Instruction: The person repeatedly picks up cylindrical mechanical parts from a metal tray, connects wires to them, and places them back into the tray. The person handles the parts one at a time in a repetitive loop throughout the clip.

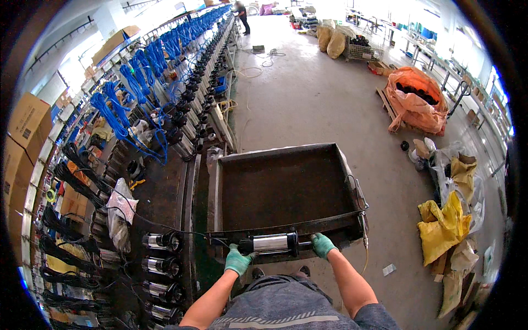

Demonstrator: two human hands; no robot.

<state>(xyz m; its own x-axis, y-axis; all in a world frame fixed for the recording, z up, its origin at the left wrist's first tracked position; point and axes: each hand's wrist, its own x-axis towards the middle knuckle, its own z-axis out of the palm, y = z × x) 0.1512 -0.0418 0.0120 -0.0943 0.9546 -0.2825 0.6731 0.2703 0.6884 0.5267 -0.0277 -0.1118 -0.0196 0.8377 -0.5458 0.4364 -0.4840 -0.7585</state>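
Observation:
In front of me a pump motor, a shiny steel cylinder with black ends, lies level along the near side of a dark rectangular metal tank. My left hand, in a green glove, is closed on its left end, where a black cable trails off to the left. Gloved the same way, my right hand grips the rod-like right end, the fingertips partly hidden. Several similar steel motors lie in a row to the left of the tank.
Blue cable coils hang over a long row of upright motors at the left. Black cable bundles lie nearer. Yellow sacks and an orange bulk bag stand to the right. A person stands far off.

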